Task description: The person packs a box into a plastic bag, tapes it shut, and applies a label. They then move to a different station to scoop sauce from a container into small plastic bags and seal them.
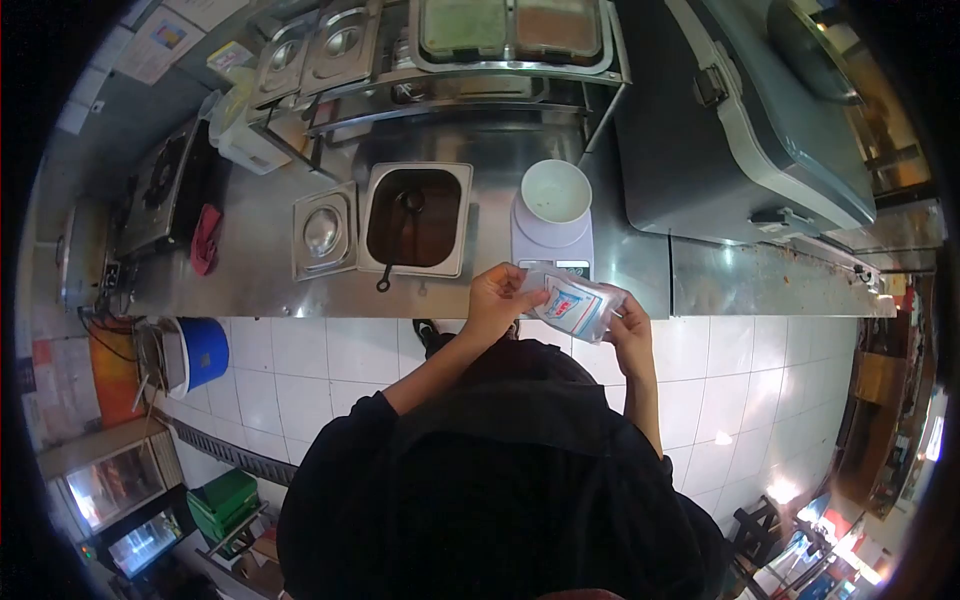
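- Left hand [497, 300] and right hand [630, 328]: fingers nearly closed, pinching opposite ends of a printed, clear plastic packet [574, 306].
- It is held over the near edge of the stainless-steel worktop [250, 288], beside a white kitchen scale [553, 243] bearing a round white bowl [556, 191].
- Apparently being handled; shifting it calls for a steady two-ended grip.

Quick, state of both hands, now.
Left hand: closed, pinching one end of the plastic bag.
Right hand: closed, gripping the bag's other end.
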A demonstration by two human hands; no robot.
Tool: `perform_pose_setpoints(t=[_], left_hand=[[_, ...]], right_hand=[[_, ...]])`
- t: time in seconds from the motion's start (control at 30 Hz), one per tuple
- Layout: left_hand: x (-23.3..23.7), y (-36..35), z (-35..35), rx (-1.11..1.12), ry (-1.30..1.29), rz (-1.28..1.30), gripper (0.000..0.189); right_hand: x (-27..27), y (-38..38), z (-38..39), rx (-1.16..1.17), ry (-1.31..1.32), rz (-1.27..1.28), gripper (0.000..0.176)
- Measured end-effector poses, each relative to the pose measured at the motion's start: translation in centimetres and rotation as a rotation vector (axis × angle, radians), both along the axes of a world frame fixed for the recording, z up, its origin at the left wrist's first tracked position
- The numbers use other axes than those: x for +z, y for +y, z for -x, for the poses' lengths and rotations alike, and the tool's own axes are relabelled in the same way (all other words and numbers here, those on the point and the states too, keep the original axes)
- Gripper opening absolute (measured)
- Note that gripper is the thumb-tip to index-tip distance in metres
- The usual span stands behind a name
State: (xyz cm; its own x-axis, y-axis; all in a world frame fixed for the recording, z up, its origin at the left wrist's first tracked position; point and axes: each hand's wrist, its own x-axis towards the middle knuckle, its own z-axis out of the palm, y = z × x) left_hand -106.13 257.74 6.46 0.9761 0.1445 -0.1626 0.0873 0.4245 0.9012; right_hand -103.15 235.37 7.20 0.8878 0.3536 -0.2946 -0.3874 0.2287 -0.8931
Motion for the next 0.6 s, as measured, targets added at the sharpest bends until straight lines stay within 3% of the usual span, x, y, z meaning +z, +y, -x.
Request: perform_pose_setpoints(t=[0.07,0.17,0.23,0.27,0.3,0.33,0.37,0.47,0.5,0.57,0.6], left_hand=[[0.6,0.6,0.6,0.05,-0.053,-0.044,0.021],[2.6,2.0,2.0,0.17,0.004,-0.096,0.02],[3.6,2.9,3.2,0.469,-0.21,-0.293,0.023],[4.5,3.8,3.9,0.495,-0.206,-0.3,0.023],[5.6,5.0,4.8,0.62,-0.325,-0.688,0.024],[6.4,6.0,5.5,0.731,-0.434,-1.087,0.026],[7.0,6.7,6.1,0.754,-0.424,-1.101,0.026],[7.9,9.2,8.0,0.835,-0.63,-1.146,0.026],[7.9,10.3,8.8,0.851,-0.625,-1.158,0.026],[7.0,12.9,10.5,0.969,-0.268,-0.718,0.015],[5.4,15.0,11.5,0.981,-0.274,-0.725,0.015]], right_hand=[[1.5,1.2,0.3,0.041,-0.045,0.031,0.049],[1.8,3.1,-0.1,0.105,-0.206,0.013,0.051],[4.0,5.2,-0.2,0.183,-0.19,0.029,0.05],[4.9,6.6,0.0,0.204,-0.205,0.04,0.051],[6.0,8.0,0.2,0.227,-0.223,0.05,0.052],[7.0,9.4,0.6,0.262,-0.399,0.099,0.055],[8.2,10.6,1.2,0.343,-0.322,0.094,0.057],[8.9,14.6,2.7,0.498,-0.423,0.06,0.047],[9.0,16.0,3.0,0.535,-0.569,0.136,0.041],[9.5,18.4,3.4,0.576,-0.726,0.202,0.037],[9.9,19.4,3.5,0.663,-0.641,0.244,0.034]])
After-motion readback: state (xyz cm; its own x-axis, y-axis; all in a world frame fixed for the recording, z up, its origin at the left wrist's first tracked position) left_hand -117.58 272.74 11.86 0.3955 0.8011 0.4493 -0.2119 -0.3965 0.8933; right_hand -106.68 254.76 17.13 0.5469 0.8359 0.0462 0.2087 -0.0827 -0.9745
